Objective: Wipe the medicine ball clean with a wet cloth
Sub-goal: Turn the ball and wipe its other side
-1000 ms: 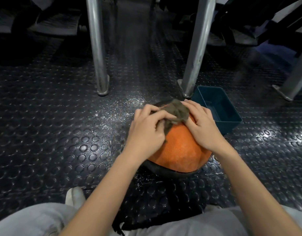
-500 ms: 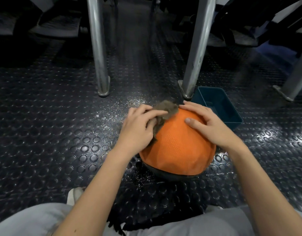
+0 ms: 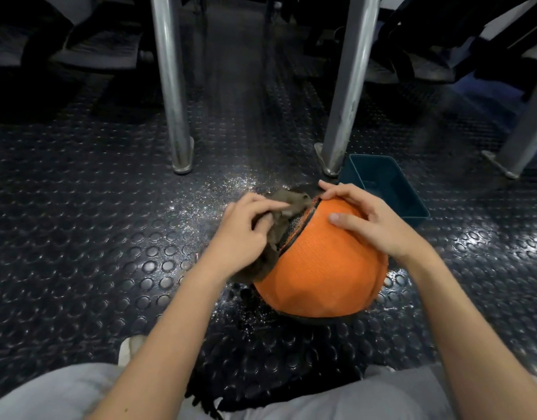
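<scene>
Round orange medicine ball (image 3: 322,268) is sitting on black studded floor (image 3: 79,237), left hand (image 3: 243,237) clutching grey-brown cloth (image 3: 291,197) against it, right hand (image 3: 376,225) lying spread-fingered on top; teal plastic tub (image 3: 394,195) just behind it, contents unclear.

Medicine ball (image 3: 322,268) on floor (image 3: 79,253), mid-frame, just ahead of knees. Cloth (image 3: 281,219) draped on ball's 10 o'clock flank; L hand (image 3: 243,234) over it, gripping. R hand (image 3: 373,219) rests on ball top, 1 o'clock side. Tub (image 3: 391,192) at ball's 1 o'clock, just beside (touching? can't tell). Near post (image 3: 349,86) at 12, left of tub. 2nd post (image 3: 170,86) at 11. 3rd post (image 3: 531,128) at 2, well apart. Shoe (image 3: 130,348) at 7.
</scene>
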`<state>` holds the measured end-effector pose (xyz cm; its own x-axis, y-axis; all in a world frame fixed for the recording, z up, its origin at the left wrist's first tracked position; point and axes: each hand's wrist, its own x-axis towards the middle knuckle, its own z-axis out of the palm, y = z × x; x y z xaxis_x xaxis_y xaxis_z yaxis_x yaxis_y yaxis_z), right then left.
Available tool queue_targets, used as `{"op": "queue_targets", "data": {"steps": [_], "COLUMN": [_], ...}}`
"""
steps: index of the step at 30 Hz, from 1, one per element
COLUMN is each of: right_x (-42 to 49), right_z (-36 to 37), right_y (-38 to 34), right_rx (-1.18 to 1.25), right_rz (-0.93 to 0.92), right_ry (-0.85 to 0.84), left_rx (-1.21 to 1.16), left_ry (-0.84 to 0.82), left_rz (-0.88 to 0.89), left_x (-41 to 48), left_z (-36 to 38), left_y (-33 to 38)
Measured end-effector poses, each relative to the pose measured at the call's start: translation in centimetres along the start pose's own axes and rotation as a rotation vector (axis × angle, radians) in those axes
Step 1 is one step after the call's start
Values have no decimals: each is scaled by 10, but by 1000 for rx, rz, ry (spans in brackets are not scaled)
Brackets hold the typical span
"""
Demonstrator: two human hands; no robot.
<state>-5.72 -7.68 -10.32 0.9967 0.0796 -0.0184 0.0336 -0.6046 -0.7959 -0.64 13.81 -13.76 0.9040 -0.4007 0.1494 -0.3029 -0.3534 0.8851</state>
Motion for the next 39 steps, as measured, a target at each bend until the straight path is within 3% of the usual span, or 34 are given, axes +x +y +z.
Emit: {"op": "queue_targets", "data": {"steps": [4, 6, 8, 10, 13, 17, 19, 23, 27, 31, 34, 39], "right_x": [3, 1, -1, -3, -2, 1, 2, 2, 4, 4, 6, 3], "right_z": [2, 5, 8, 10, 8, 7, 8, 17, 26, 26, 25, 18], "right_y": [-2, -6, -11, -16, -16, -9, -7, -8, -15, -16, -8, 8], "right_rx": [-185, -448, -516, -428, -332, -250, -294, -425, -423, -404, -322, -271], "right_rz": [42, 285, 455, 435, 371, 276, 230, 160, 164, 155, 141, 100], "right_ry": [45, 37, -20, -37, -25, -21, -18, 3, 20, 91, 125, 194], "left_rx": [27, 105, 260, 283, 138, 131, 133, 71, 355, 150, 155, 120], "left_ry": [62, 57, 54, 98, 215, -2, -71, -27, 62, 170, 73, -31], "left_rz": [-218, -299, -309, -217, -33, 103, 80, -64, -212, -47, 96, 16], "left_x": [5, 4, 1, 0, 1, -4, -5, 1, -1, 1, -6, -13], "left_z": [-5, -13, -20, -21, -19, -2, 1, -15, -31, -31, -11, -3], "left_y": [-13, -22, -22, -14, 8, 19, 16, 5, -14, -7, 6, 9]}}
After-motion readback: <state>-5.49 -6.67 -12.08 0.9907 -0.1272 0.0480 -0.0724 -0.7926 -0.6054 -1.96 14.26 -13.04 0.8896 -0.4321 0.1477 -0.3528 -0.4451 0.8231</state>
